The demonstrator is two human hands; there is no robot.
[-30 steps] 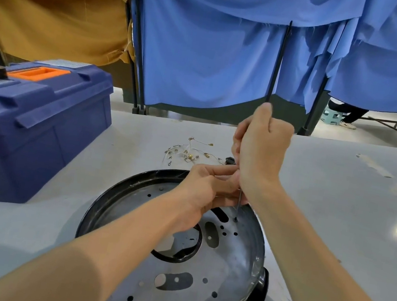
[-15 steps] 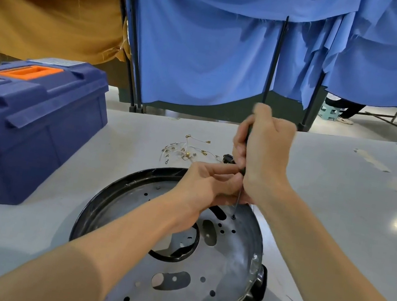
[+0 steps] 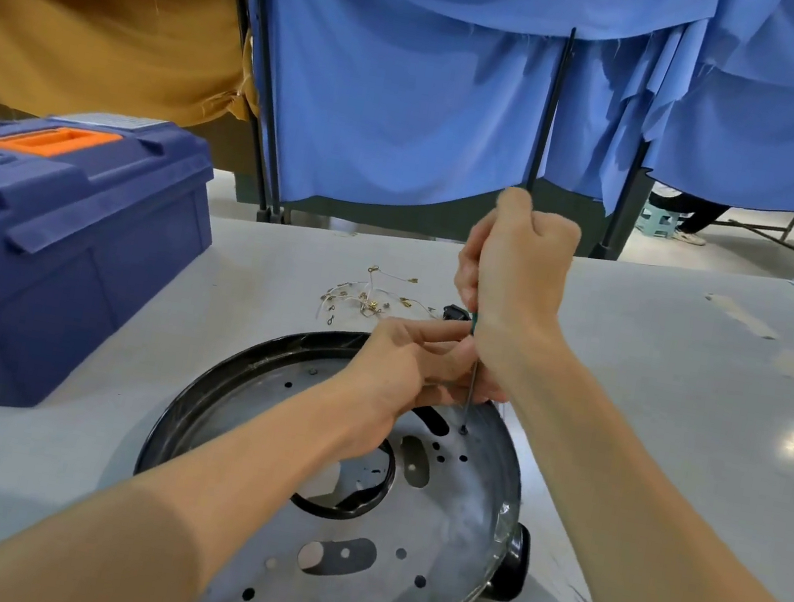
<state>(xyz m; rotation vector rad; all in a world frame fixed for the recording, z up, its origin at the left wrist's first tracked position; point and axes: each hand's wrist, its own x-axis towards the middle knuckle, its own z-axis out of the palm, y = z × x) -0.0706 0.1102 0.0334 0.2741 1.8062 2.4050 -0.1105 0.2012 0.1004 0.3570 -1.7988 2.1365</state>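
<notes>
Two holds are taken on the stiff, thin screwdriver (image 3: 470,401) above the plate (image 3: 465,514): handle gripped by the right hand (image 3: 518,278), slippery-looking shaft pinched by the left hand (image 3: 407,370).

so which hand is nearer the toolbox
Left. The left hand is over the base's far edge, on the toolbox side. The right hand, gripping the screwdriver, is higher and farther right, away from it.
</notes>
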